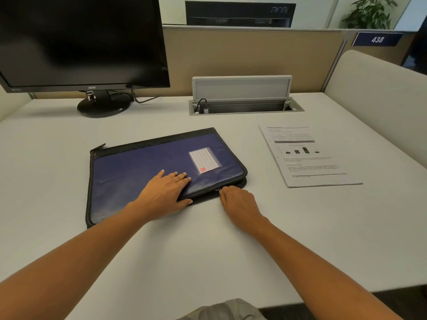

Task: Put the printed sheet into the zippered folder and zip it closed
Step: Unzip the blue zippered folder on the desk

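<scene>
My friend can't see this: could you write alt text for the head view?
Left hand rests flat on a blue zippered folder; right hand pinches its zipper pull. A printed sheet lies apart on the desk.

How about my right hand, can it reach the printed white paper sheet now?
Probably yes: the right hand must first release the dark zip pull of the blue zippered folder; only bare white desk lies between it and the sheet.

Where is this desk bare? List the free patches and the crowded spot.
Free: the strip between folder and sheet; the wide desk front beside the forearms; the band between folder and monitor stand. Crowded: the folder's near edge, where left hand presses and right hand pinches the zip.
</scene>
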### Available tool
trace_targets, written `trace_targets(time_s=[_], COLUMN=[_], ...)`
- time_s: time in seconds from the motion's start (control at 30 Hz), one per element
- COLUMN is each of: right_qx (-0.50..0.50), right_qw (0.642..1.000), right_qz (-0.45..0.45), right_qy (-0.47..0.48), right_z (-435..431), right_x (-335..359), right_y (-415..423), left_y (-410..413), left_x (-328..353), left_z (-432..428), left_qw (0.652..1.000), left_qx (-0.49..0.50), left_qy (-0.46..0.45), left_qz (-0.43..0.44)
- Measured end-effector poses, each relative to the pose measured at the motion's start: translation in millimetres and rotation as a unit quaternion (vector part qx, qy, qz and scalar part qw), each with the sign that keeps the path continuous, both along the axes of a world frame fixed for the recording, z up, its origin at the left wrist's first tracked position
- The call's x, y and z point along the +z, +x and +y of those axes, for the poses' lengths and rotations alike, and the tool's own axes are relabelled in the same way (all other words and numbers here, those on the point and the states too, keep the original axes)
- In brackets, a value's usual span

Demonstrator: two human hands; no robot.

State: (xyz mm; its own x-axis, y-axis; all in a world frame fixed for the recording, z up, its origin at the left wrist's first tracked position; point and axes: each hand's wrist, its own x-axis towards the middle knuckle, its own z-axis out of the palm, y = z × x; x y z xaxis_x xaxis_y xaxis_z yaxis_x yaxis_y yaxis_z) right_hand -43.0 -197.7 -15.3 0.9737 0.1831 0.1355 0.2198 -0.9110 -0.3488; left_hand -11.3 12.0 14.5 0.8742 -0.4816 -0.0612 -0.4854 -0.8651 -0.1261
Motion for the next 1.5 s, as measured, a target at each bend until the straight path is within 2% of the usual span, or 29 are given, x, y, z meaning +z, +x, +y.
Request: trace_targets(time_s=[0.23,0.37,0.67,0.8,1.23,1.4,1.5], right_qx=[-0.069,-0.114,-0.227,-0.245,-0.154,-0.13,-0.115], right_qw=[0.995,0.986,0.936,0.903,0.93,0.935,0.937], right_qz=[0.041,0.028,-0.058,-0.042,0.002,-0.014,-0.017], right_qy=[0.061,0.12,0.261,0.35,0.334,0.329,0.329], right_z=[-25,-30,-28,-25,-5,-1,2], right_x=[12,15,13,15,12,8,6], right_y=[22,36,43,45,27,20,18], left_y=[0,9,21,25,32,37,40], left_x=[9,15,17,17,14,13,12], left_z=[-12,-35,-52,-60,-71,-75,-74], left_qw=[0.997,0.993,0.996,0.998,0.999,0.999,0.999], left_qx=[0.029,0.025,0.002,0.005,0.02,-0.002,-0.034], left_qy=[0.056,0.086,0.061,0.022,-0.028,-0.025,0.007], left_qz=[0.052,0.076,0.064,0.061,0.038,0.021,0.002])
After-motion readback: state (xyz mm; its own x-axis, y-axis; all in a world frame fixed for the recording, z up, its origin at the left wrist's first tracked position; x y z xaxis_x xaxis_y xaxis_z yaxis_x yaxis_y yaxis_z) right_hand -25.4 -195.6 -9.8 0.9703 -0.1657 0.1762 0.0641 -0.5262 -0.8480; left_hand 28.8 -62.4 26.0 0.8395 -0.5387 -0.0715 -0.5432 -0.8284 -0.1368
